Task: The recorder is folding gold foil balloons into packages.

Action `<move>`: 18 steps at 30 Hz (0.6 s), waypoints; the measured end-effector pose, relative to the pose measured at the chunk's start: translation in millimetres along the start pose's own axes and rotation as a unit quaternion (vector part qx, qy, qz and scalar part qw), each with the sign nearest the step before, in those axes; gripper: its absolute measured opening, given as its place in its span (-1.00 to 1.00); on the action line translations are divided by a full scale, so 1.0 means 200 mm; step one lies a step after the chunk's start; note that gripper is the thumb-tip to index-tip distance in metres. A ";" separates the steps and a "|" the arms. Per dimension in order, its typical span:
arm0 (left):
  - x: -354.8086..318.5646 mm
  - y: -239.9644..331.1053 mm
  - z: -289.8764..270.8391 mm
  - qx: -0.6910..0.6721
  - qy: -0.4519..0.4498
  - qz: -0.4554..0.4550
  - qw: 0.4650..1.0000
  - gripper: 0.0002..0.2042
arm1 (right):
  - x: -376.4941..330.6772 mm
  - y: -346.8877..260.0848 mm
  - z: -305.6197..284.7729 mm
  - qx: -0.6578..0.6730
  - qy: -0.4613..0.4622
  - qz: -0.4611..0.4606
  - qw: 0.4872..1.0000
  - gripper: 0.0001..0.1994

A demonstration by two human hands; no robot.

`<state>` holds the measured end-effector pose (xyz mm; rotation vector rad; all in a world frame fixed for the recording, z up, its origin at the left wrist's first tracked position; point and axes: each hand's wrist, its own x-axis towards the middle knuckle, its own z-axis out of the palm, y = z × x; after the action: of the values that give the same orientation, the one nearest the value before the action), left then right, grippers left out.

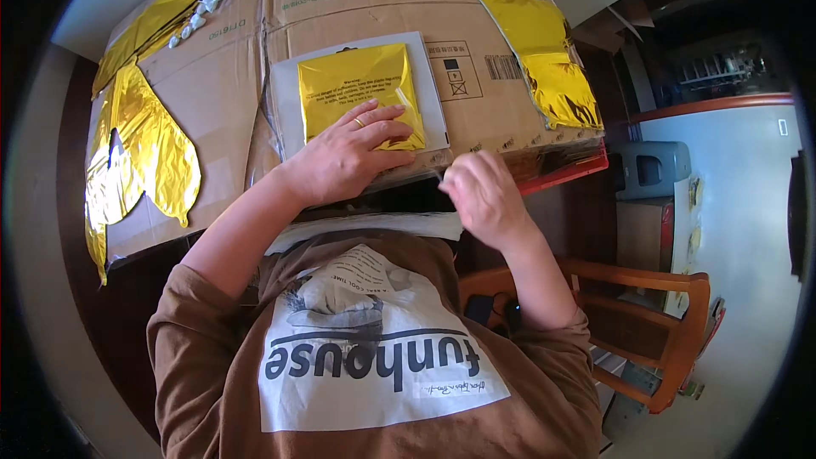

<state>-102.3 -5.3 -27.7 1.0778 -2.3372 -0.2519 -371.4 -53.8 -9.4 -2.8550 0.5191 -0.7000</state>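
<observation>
My left hand (353, 149) lies flat on a square, shiny gold foil packet (357, 76), its fingers stretched over the lower part. Dark print runs across the packet, and a pale grey sheet (432, 93) lies under it. Just beyond the near edge of the cardboard box (340, 13), my right hand (483, 195) is closed in a pinch. A small dark bit shows at its fingertips, too small to name. On the box's left side hangs a gold foil piece with rounded ends (157, 144); another gold foil strip (535, 25) drapes down the right.
Small white lumps (200, 17) sit in a row at the box's upper left. A red edge (565, 168) sticks out beneath the box on the right. Behind my right arm stands a wooden chair (693, 306), with a grey plastic stool (650, 170) farther back.
</observation>
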 end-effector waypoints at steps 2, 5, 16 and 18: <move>0.00 -0.01 0.00 -0.007 -0.006 0.001 1.000 -0.63 | -0.03 -0.11 -0.04 0.065 -0.040 -0.006 0.997 -0.86; 0.00 -0.01 0.00 -0.020 -0.008 0.000 1.000 -0.62 | -0.03 -0.32 -0.11 0.255 -0.076 -0.013 0.964 -0.83; 0.00 0.34 -0.18 -0.224 0.035 -0.145 0.963 -0.67 | 0.19 -0.19 -0.16 0.335 0.020 0.125 0.934 -0.83; -0.08 0.37 -0.18 -0.250 0.025 -0.216 0.943 -0.75 | 0.21 -0.14 -0.11 0.348 0.014 0.141 0.927 -0.81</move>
<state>-120.8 58.3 24.3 1.2893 -1.8123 -0.9149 -338.4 -43.9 33.3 -2.0622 0.5356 -0.6947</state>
